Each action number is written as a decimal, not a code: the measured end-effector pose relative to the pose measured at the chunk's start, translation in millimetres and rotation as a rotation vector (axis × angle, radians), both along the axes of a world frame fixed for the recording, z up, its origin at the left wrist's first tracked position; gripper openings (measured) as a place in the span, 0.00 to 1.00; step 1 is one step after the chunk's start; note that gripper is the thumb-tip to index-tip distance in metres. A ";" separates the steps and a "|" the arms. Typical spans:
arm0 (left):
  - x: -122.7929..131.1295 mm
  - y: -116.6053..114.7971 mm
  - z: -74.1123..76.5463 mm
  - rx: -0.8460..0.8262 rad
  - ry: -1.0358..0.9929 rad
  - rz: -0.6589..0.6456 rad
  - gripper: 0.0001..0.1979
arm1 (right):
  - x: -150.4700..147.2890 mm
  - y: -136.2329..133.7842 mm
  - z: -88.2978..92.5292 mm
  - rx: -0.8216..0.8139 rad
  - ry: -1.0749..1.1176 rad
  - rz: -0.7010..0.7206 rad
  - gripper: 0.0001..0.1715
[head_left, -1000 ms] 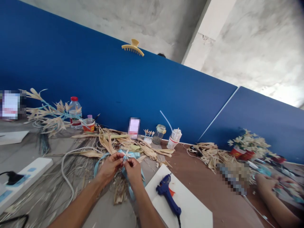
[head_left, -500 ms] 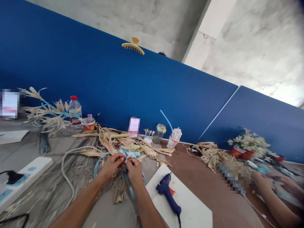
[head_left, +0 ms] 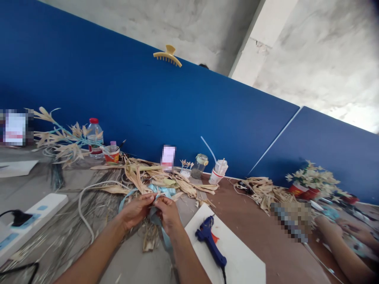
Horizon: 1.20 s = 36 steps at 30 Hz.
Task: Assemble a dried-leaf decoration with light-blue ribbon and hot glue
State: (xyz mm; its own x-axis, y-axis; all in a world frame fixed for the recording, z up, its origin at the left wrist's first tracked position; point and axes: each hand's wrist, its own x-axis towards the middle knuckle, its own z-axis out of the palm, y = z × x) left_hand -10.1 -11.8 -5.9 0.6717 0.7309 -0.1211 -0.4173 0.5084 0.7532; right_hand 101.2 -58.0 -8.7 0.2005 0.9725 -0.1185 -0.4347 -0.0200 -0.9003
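Note:
My left hand (head_left: pixel 134 211) and my right hand (head_left: pixel 168 213) meet low over the table, fingers pinched together on a small straw flower (head_left: pixel 155 200) that is mostly hidden between them. A light blue ribbon (head_left: pixel 161 230) loops around and under both hands. Dried husk strips (head_left: pixel 154 177) lie heaped just behind my hands.
A blue glue gun (head_left: pixel 210 244) rests on a white sheet (head_left: pixel 237 264) to my right. A white power strip (head_left: pixel 26 221) with a black plug lies at left. Bottle (head_left: pixel 94 136), cups and a jar line the blue partition. Another person's hands (head_left: pixel 340 232) work at far right beside a potted straw bouquet (head_left: pixel 310 181).
My hands have dropped slightly toward the table and closed tighter together. The little flower that showed above my fingers is now mostly covered.

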 end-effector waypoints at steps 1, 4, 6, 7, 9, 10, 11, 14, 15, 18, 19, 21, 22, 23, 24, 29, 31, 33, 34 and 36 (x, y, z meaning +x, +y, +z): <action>-0.3 0.4 -0.9 0.000 -0.012 -0.004 0.08 | -0.5 -0.4 0.2 -0.007 0.027 0.018 0.11; -1.1 1.4 -2.8 0.013 -0.036 -0.012 0.06 | -2.3 -1.4 0.9 -0.015 0.083 0.059 0.11; -1.8 1.3 -2.1 0.022 -0.035 -0.012 0.06 | -3.4 -1.8 1.9 -0.019 0.108 0.072 0.12; -2.3 1.2 -1.3 0.028 -0.033 -0.014 0.06 | -4.0 -1.9 2.5 -0.022 0.118 0.073 0.13; -3.4 1.3 0.4 0.034 -0.023 -0.021 0.07 | -4.8 -2.0 3.2 -0.031 0.128 0.075 0.14; -3.9 1.8 0.8 0.034 -0.019 -0.023 0.07 | -5.0 -1.9 3.1 -0.036 0.124 0.073 0.14; -4.4 2.5 0.7 0.031 -0.017 -0.023 0.07 | -5.1 -1.6 2.8 -0.041 0.110 0.069 0.14; -5.5 6.3 -2.7 0.005 -0.033 -0.002 0.07 | -4.5 -0.5 -0.2 -0.038 0.014 0.038 0.13; -5.8 7.8 -4.4 -0.004 -0.042 0.006 0.08 | -4.1 -0.1 -1.4 -0.027 -0.029 0.025 0.12; -7.2 11.6 -8.1 -0.009 -0.058 0.003 0.09 | -3.4 0.3 -4.4 0.014 -0.132 0.014 0.09; -7.7 12.4 -8.6 -0.006 -0.059 -0.006 0.09 | -3.3 0.1 -4.9 0.024 -0.156 0.014 0.09; -8.8 13.7 -8.5 -0.007 -0.061 -0.023 0.08 | -3.4 -0.7 -5.0 0.037 -0.186 0.015 0.09; -9.3 14.1 -8.2 -0.011 -0.062 -0.029 0.09 | -3.5 -1.1 -4.7 0.044 -0.193 0.015 0.09; -9.8 14.4 -7.8 -0.012 -0.063 -0.033 0.09 | -3.6 -1.5 -4.3 0.051 -0.195 0.017 0.10; -10.2 14.7 -7.4 -0.009 -0.064 -0.036 0.09 | -3.8 -1.8 -3.9 0.056 -0.190 0.022 0.10; -11.8 15.1 -5.2 0.013 -0.028 -0.030 0.09 | -4.1 -2.5 -2.3 0.032 -0.127 0.040 0.13; -11.6 14.3 -4.0 0.014 -0.017 -0.033 0.09 | -3.9 -2.8 -1.8 0.040 -0.162 0.030 0.12; -11.1 12.9 -2.7 0.024 -0.025 -0.038 0.09 | -3.7 -3.3 -1.1 0.060 -0.219 0.023 0.12; -10.8 12.2 -2.2 0.034 -0.032 -0.037 0.09 | -3.8 -3.6 -0.6 0.069 -0.237 0.023 0.12; -10.3 11.0 -1.5 0.053 -0.053 -0.029 0.10 | -4.6 -4.0 0.9 0.076 -0.240 0.032 0.12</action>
State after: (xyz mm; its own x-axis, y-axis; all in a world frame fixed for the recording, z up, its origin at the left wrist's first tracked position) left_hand -20.4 -0.9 -7.5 0.6973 0.7153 -0.0466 -0.4427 0.4809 0.7568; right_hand 96.6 -62.0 -7.8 0.1834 0.9830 0.0027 -0.2089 0.0416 -0.9771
